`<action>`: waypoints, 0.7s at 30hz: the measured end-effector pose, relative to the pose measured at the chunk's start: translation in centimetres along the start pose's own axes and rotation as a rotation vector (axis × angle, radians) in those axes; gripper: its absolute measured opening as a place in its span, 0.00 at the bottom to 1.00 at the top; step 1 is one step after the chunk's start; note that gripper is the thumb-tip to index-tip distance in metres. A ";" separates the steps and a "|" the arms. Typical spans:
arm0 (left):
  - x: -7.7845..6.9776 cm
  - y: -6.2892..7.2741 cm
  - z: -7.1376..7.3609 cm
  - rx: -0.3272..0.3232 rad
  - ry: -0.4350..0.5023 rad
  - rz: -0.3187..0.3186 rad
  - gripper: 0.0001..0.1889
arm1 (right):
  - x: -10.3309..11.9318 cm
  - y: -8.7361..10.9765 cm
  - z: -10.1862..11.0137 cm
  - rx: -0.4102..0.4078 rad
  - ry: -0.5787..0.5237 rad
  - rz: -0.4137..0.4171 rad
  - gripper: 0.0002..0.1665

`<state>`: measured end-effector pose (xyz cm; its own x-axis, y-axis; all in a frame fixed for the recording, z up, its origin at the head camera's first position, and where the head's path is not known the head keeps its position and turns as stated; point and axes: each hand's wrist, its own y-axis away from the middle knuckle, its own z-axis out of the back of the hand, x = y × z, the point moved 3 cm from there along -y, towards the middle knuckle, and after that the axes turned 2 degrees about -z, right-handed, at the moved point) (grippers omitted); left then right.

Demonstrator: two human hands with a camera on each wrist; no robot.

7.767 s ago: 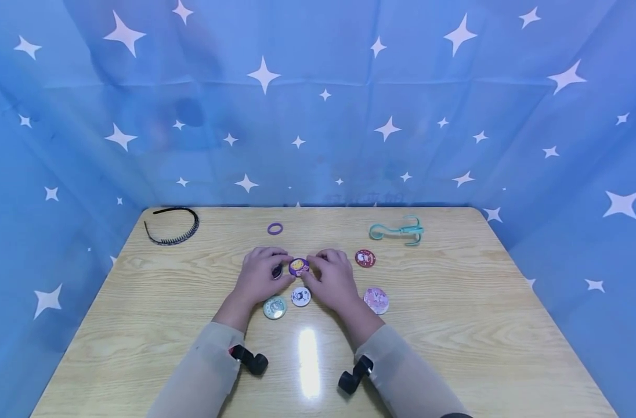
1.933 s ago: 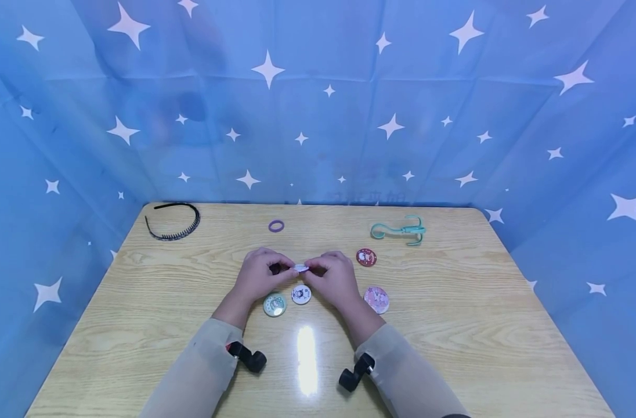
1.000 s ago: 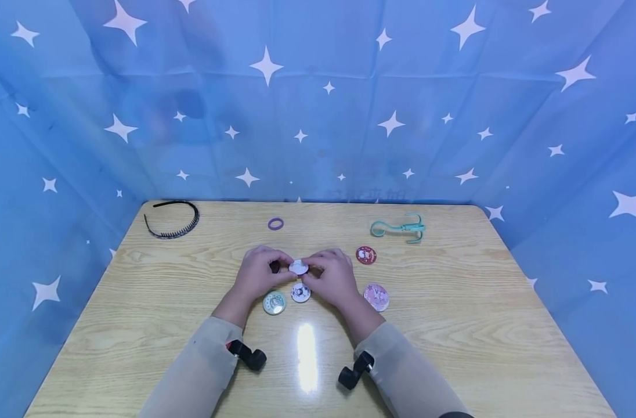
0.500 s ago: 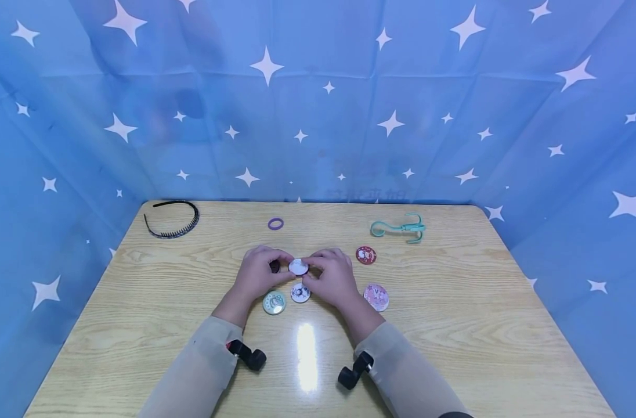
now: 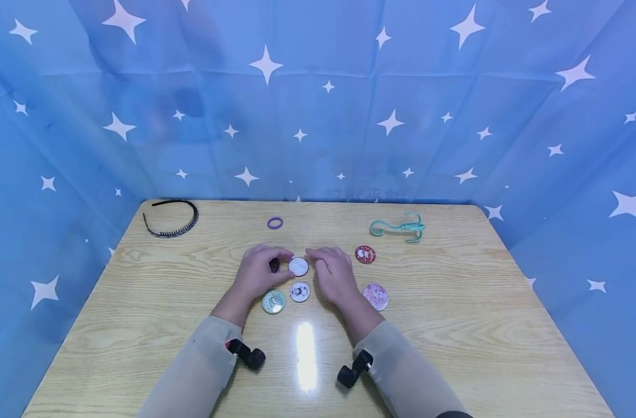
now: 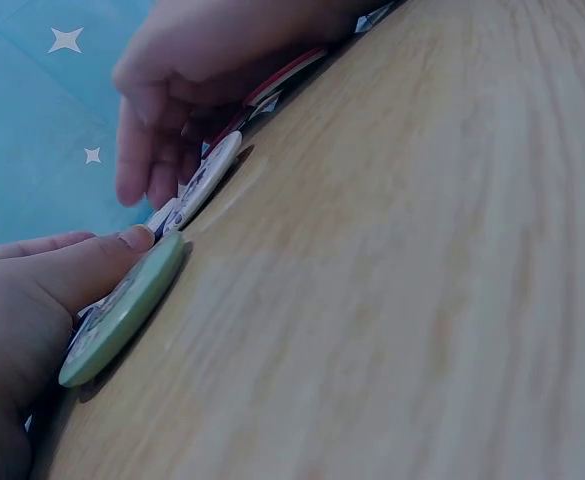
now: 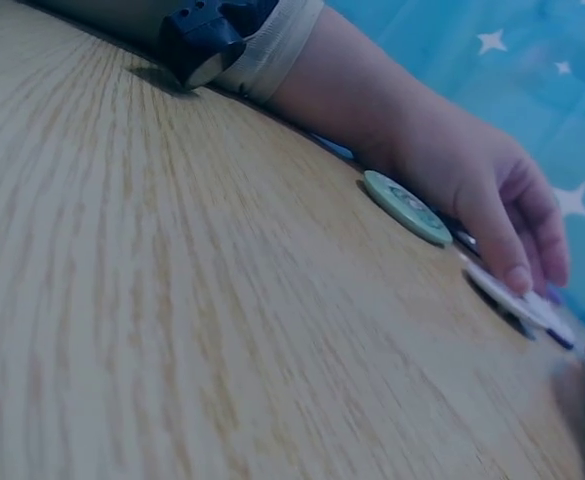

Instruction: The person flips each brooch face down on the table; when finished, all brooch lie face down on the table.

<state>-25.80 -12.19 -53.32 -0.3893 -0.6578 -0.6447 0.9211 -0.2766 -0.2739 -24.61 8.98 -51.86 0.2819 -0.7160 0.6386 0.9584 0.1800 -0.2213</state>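
In the head view a round pin badge (image 5: pixel 298 266) lies with its white back up at the table's middle. My left hand (image 5: pixel 260 271) holds its left edge between thumb and forefinger. Just to the right, my right hand (image 5: pixel 332 275) is apart from it, fingers loosely bent and holding nothing. A dark round thing (image 5: pixel 274 265) shows partly under my left palm; its kind is hidden. Nearer me lie a white badge with a cartoon figure (image 5: pixel 299 292) and a pale green badge (image 5: pixel 273 302), the green one (image 6: pixel 122 315) close by the left thumb in the left wrist view.
A red badge (image 5: pixel 365 254) and a pink badge (image 5: pixel 375 296) lie right of the right hand. Farther back are a black headband (image 5: pixel 179 230), a purple hair ring (image 5: pixel 275 223) and a teal hook-like holder (image 5: pixel 398 227). A blue starred curtain (image 5: pixel 318 116) stands behind the table.
The badge was purple picture side up, was turned over between both hands, and now lies white back up. The right hand has let go and moved slightly right.
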 end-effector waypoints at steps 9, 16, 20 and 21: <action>-0.2 0.0 -0.1 0.002 0.005 0.000 0.21 | -0.2 0.2 0.3 -0.021 -0.050 0.028 0.30; -0.4 0.1 0.0 -0.010 0.002 -0.022 0.21 | -0.1 0.3 0.4 -0.076 -0.001 0.076 0.28; -0.3 0.2 0.1 -0.013 -0.008 -0.062 0.22 | 0.2 0.4 0.8 -0.121 -0.015 0.117 0.30; -0.2 0.2 0.2 -0.015 -0.017 -0.075 0.22 | 0.4 0.4 1.0 -0.120 -0.018 0.125 0.31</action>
<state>-25.55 -12.21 -53.12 -0.4570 -0.6472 -0.6101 0.8892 -0.3153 -0.3317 -24.07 9.47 -50.99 0.4000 -0.6808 0.6136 0.9042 0.1837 -0.3856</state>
